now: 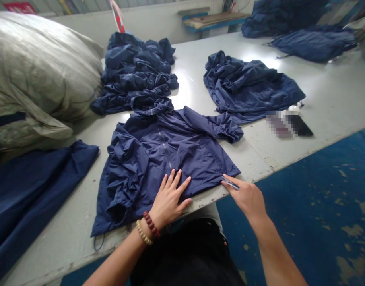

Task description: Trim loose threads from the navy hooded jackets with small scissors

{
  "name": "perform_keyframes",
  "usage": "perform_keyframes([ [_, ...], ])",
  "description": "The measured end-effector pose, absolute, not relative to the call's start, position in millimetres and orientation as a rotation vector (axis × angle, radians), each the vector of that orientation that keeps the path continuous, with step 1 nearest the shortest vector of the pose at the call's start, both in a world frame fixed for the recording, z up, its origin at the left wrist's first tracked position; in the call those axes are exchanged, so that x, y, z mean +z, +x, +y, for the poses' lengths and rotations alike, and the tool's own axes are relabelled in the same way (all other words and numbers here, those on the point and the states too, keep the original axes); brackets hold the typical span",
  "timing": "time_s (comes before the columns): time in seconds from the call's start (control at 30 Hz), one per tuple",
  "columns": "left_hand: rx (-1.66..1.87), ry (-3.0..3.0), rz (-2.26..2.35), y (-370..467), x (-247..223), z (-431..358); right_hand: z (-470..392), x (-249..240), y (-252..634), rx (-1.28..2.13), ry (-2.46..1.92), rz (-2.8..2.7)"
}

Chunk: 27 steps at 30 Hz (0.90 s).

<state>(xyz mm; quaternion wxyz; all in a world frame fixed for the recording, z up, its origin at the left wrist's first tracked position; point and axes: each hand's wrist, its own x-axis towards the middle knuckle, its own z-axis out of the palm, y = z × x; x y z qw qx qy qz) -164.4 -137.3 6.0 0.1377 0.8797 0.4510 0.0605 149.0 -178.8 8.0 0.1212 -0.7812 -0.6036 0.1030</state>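
A navy blue hooded jacket (182, 151) lies front side up on the table, its hood away from me and its hem along the near edge. A zipper runs down its middle. My left hand (170, 198) rests on the front near the hem, fingers spread flat on the cloth. My right hand (246, 196) is closed around small metal thread snips (230, 183), whose tip is at the hem near the right corner. The blades are partly hidden by the fingers. A thin cord loop (99, 243) hangs from the hem's left corner.
Crumpled navy jackets are piled at the back left (137, 71), with another heap (251, 85) to the right and more farther back. A large pale sack (45, 67) stands left, near navy cloth (36, 190). A black phone-like item (301, 125) lies on the white table (328, 91).
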Motion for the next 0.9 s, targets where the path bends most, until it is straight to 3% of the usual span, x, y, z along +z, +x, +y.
perform_keyframes([
  [0.33, 0.194, 2.438, 1.275, -186.4, 9.2, -136.4, -158.4, 7.4, 170.9, 0.749, -2.126, -1.609],
  [0.67, 0.441, 2.355, 1.233, -200.3, 23.5, -146.4, -59.8, 9.6, 203.2, 0.329, -2.159, -1.357],
  [0.77, 0.654, 2.368, 1.508, -225.2, 36.2, -148.8, -10.6, 12.7, 222.2, 0.162, -2.288, -1.318],
  [0.9, 0.699, 2.289, 2.009, -277.4, 34.2, -144.0, 42.1, 23.6, 240.7, 0.243, -2.367, -1.318],
])
